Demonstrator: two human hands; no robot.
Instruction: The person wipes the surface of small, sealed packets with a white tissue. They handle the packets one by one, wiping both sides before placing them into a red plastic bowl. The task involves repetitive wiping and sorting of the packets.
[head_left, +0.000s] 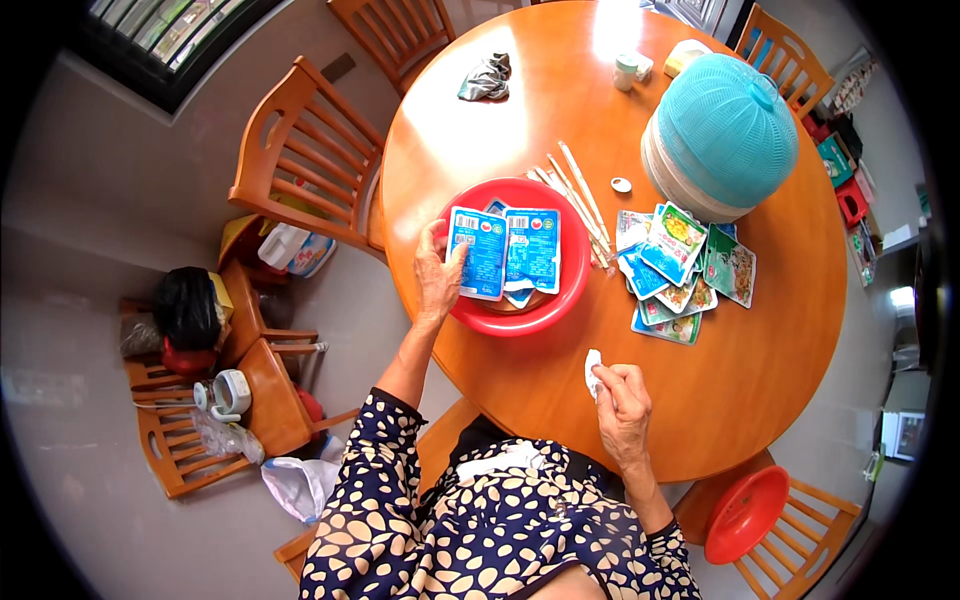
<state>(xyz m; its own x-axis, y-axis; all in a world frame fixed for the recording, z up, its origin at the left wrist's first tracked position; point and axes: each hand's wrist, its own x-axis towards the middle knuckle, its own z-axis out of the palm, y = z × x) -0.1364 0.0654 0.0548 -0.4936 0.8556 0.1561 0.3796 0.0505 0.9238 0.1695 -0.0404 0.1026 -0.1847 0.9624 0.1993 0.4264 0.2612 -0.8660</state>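
- On the round wooden table (pixel 760 330), at about nine o'clock from its middle, sits a red plastic basin (pixel 572 262), and the left hand (pixel 438 275) is right at its near-left rim.
- Left hand's fingers curl around the edge of a blue flat packet (pixel 480 250), thumb on its face: it is grasping that packet, which lies tilted over the basin.
- Just beside it, touching at three o'clock, a second blue packet (pixel 535 248) lies flat in the basin, with corners of more blue packets peeking out underneath.
- Right hand (pixel 622 405) rests near the table's six o'clock edge, fingers pinched on a small white scrap (pixel 592 370), paper or tissue, I cannot tell which.
- At three o'clock from the basin, a loose fan of green and blue sachets (pixel 690 268) is spread on the wood, overlapping one another.
- Between basin and sachets lies a bundle of pale chopsticks (pixel 580 200), angled toward eleven o'clock.
- At one o'clock from the sachets stands a turquoise mesh food cover (pixel 725 125) over a stack of white dishes; a small white cap (pixel 621 184) lies just left of it.
- Far side of the table: a crumpled grey wrapper (pixel 487 78) at eleven o'clock, a small white jar (pixel 627 70) near twelve.
- Wooden chairs (pixel 310 150) ring the table; a second red basin (pixel 745 512) sits on a chair at five o'clock.
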